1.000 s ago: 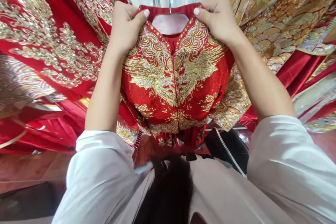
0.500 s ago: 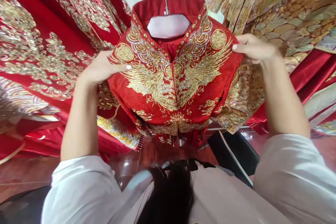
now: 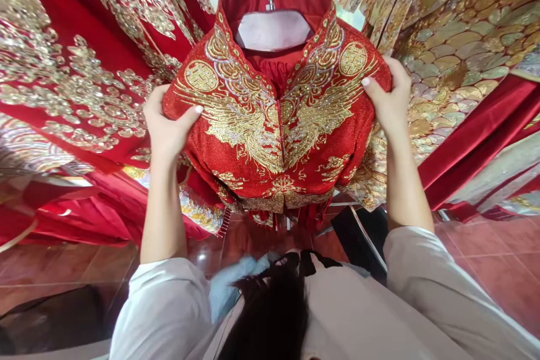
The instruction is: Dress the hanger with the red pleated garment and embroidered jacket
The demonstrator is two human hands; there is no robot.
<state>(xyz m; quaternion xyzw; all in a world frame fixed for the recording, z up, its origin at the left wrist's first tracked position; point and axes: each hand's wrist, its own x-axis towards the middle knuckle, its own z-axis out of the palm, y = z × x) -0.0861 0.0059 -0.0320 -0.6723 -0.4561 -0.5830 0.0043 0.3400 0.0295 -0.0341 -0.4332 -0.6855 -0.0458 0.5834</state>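
A red jacket with gold phoenix embroidery and a stand-up collar hangs in front of me. Its hanger shows a pale middle piece inside the collar and a metal hook above. My left hand grips the jacket's shoulder on the left, thumb on the front, the fingers mostly hidden behind the cloth. On the opposite shoulder, my right hand holds the cloth the same way, its thumb lying near the round gold emblem.
Red garments with gold beading hang close on the left. A gold scale-patterned garment and red satin cloth hang on the right. Below are a reddish tiled floor and a black flat-sided object.
Both hands have shifted on the shoulders, with the forearms drawn closer together and the fingers wrapped further round the cloth. The jacket appears slightly higher and wider at the shoulders.
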